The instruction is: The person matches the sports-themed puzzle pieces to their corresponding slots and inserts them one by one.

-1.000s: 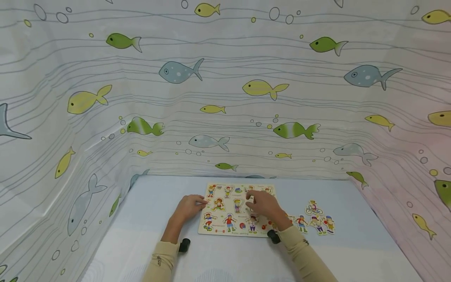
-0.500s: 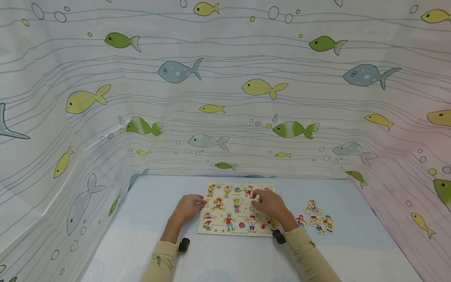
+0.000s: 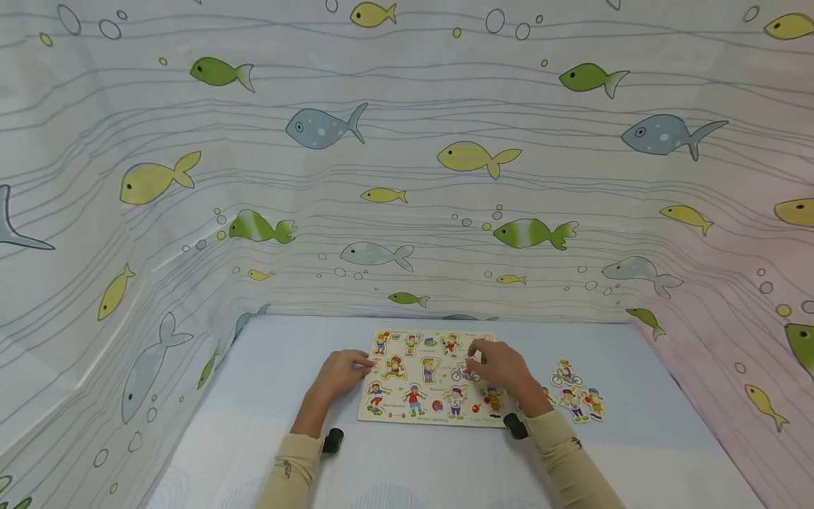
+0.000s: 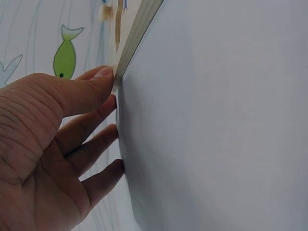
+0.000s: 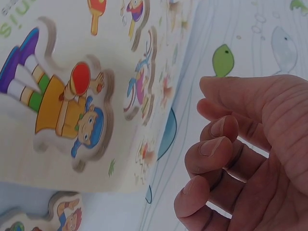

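Note:
A flat wooden puzzle board lies on the table, with rows of sports figures in cut outlines. My left hand rests at its left edge; in the left wrist view the thumb touches the board's edge while the other fingertips reach the tabletop. Over the board's right side is my right hand, fingers loosely curled and holding nothing in the right wrist view. Below it in the head view shows the cyclist figure. A table tennis figure fills much of the right wrist view.
Right of the board lie loose figure pieces: a cyclist piece, a purple-clad piece and one beside it. Another is partly hidden by the right wrist. A fish-patterned cloth rises behind and at both sides.
My right hand has moved rightward over the board, uncovering the cyclist figure, a top-row figure and the lower-right figure. The left hand has stayed at the left edge.

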Action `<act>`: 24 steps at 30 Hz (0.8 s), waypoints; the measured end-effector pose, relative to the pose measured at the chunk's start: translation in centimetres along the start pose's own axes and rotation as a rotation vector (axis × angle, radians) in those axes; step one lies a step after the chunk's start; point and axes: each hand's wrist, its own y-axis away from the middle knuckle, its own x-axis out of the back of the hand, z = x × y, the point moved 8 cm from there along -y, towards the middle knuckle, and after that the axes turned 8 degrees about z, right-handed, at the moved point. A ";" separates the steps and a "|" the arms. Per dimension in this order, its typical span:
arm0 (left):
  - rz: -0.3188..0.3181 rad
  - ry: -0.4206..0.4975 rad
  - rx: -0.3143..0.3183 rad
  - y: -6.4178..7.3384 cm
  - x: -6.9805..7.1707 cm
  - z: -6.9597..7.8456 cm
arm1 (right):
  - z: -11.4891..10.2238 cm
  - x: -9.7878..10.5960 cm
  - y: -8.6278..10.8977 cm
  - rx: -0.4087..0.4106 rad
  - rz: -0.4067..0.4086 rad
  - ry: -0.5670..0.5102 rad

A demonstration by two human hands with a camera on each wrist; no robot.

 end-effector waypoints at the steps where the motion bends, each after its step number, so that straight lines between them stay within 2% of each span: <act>1: 0.001 -0.001 -0.004 0.0 0.0 0.0 | 0.1 0.1 0.0 -0.001 0.001 0.000; 8: 0.005 -0.006 -0.008 -0.2 -0.2 -0.4 | 1.2 0.6 0.4 -0.041 -0.001 0.005; 13: -0.008 -0.001 0.023 -0.2 -0.3 -0.8 | 1.8 1.0 0.8 -0.046 0.008 -0.010; 24: -0.016 -0.005 0.024 -0.1 -0.3 -0.7 | 3.4 1.7 1.0 -0.111 -0.021 -0.020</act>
